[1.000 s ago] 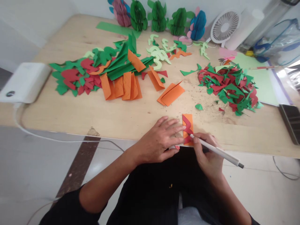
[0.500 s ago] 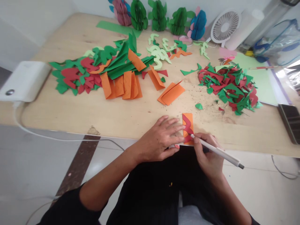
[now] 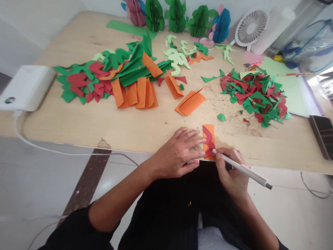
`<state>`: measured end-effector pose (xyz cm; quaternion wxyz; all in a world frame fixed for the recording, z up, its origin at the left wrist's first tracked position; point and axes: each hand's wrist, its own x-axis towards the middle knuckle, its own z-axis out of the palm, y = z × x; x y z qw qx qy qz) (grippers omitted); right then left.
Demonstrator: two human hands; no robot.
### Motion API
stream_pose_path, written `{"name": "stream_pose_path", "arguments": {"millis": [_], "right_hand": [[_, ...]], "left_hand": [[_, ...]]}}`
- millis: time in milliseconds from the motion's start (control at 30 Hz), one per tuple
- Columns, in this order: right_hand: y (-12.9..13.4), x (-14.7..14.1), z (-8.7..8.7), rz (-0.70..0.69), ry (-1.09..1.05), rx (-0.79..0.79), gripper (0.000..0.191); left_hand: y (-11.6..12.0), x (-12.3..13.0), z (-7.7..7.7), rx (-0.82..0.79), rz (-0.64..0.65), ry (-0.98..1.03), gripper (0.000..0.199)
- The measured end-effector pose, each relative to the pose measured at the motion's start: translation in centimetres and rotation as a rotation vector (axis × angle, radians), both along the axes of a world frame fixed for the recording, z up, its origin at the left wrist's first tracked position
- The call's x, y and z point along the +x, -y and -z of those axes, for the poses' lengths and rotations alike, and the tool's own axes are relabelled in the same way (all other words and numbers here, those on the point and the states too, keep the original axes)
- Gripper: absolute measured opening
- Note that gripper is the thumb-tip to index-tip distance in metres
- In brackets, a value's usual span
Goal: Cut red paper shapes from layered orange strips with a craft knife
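At the table's front edge lies a small orange paper rectangle (image 3: 212, 130), with a red wavy paper cutout (image 3: 208, 141) flat on top of it. My left hand (image 3: 179, 152) rests beside them, fingers stretched and apart, its fingertips pressing on the cutout's left side. Between the thumb and fingers of my right hand (image 3: 232, 173) is a white pen (image 3: 243, 168), tilted, with its tip at the cutout's lower right edge. A small pinkish-red thing (image 3: 196, 161) shows partly by my left thumb; its kind is unclear.
Folded orange papers (image 3: 191, 102) lie ahead, beside a pile of green and red cutouts (image 3: 78, 83). Red and green scraps (image 3: 256, 95) are heaped at right, near a phone (image 3: 321, 135). A white fan (image 3: 252, 27) and paper honeycomb figures (image 3: 177, 17) stand behind. A white box (image 3: 28, 86) trails a cable.
Almost nothing differs. The view has shifted very slightly; both hands, the pen and the papers keep nearly the same places.
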<state>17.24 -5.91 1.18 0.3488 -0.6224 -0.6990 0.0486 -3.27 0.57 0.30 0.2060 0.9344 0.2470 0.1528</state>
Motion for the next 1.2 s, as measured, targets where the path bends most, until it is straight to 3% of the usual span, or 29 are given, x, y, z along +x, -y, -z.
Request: {"name": "stream_pose_path", "arguments": {"millis": [933,1200], "right_hand": [[0.16,-0.42,-0.25,-0.020,-0.030,-0.007,0.007],[0.64,0.20,0.34,0.024,-0.131,-0.028,0.010]], "left_hand": [[0.05,0.03,-0.02,-0.006,-0.009,0.006,0.029],[0.08,0.07,-0.14,0.002,-0.009,0.001,0.028]]}}
